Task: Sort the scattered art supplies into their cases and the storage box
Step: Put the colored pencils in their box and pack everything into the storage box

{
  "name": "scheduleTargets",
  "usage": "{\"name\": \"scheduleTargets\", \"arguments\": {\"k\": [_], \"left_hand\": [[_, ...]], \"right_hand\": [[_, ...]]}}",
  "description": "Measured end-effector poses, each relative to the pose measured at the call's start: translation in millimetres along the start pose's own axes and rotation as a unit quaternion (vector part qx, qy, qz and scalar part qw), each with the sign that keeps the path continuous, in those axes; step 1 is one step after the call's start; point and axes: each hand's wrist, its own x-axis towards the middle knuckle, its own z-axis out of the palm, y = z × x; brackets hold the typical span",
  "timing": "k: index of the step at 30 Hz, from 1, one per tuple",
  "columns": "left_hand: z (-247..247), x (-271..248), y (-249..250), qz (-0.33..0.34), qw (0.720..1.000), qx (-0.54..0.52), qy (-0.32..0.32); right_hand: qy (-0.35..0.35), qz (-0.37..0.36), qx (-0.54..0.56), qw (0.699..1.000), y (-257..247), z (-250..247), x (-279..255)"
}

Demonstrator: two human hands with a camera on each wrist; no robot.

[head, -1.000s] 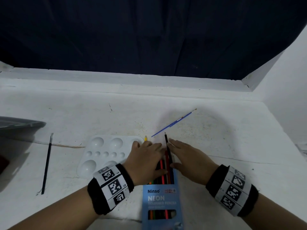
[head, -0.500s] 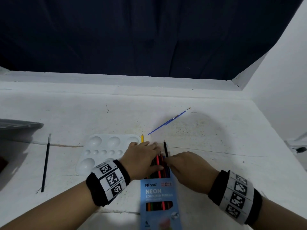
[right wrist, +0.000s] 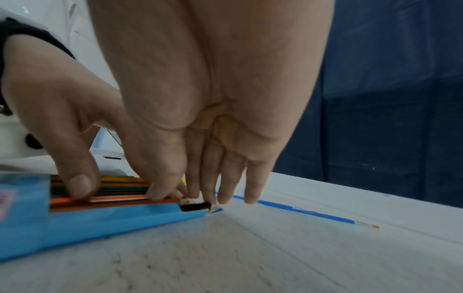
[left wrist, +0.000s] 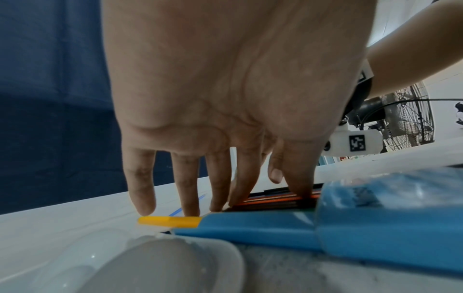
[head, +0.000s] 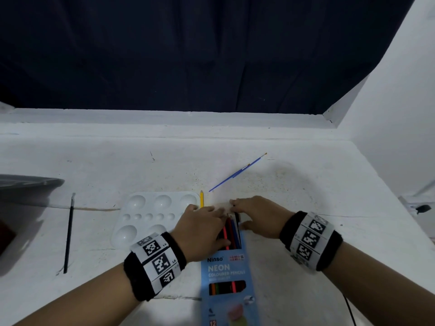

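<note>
A blue coloured-pencil box (head: 226, 276) lies in front of me, its open end pointing away. Several coloured pencils (head: 229, 231) stick out of that end. My left hand (head: 202, 225) lies over them with straight fingers, its thumb (right wrist: 80, 186) pressing the pencils down. My right hand (head: 255, 214) reaches in from the right, fingers straight, their tips against the pencil ends and the black pencil (right wrist: 195, 206) at the box mouth. A yellow pencil (head: 201, 199) lies loose just beyond my left fingers. Two blue paint brushes (head: 237, 172) lie farther back.
A white paint palette (head: 150, 215) sits left of the box. A black brush (head: 69, 234) lies farther left, near a grey container (head: 28, 184) at the left edge. A white wall (head: 400, 114) bounds the table on the right. A dark curtain hangs behind.
The black pencil that stuck far out of the box has slid in, pushed by my right hand, which moved back toward the box. My left hand stayed on the pencils.
</note>
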Motion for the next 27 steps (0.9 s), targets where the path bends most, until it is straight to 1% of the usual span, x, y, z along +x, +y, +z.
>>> {"name": "scheduleTargets", "arguments": {"k": [3,6,10,13,16,18,21,22,24,27], "left_hand": [[1,1,2,-0.001,1.0,0.018,-0.001],[1,3,0,-0.003,1.0,-0.003,0.01],[-2,1,-2,-0.001,1.0,-0.022,0.004],[-11,-2,-7,-0.013,0.998,-0.063,0.011],[-24,-8,-26,-0.071,0.995,-0.062,0.032],[-30,-11,-39,-0.09,0.995,-0.048,0.007],[-26,-12,-47,-0.076,0.995,-0.021,-0.064],[-21,-13,-47,-0.067,0.995,-0.007,-0.073],[-12,-15,-45,-0.052,0.996,0.012,-0.067],[-5,-22,-40,-0.047,0.997,0.015,-0.059]], "right_hand": [[0.018,-0.025,0.006,0.999,-6,6,-5],[0.026,-0.056,-0.008,0.998,-15,22,-15],[0.051,-0.063,0.052,0.995,-16,27,-23],[0.059,-0.047,0.076,0.994,-18,21,-26],[0.049,-0.016,0.042,0.998,-23,18,-26],[0.041,0.002,0.023,0.999,-25,16,-24],[0.024,0.02,-0.009,0.999,-28,14,-20],[0.019,0.025,-0.015,0.999,-29,13,-19],[0.021,0.03,-0.01,0.999,-29,13,-18],[0.031,0.035,0.011,0.999,-29,14,-19]]}}
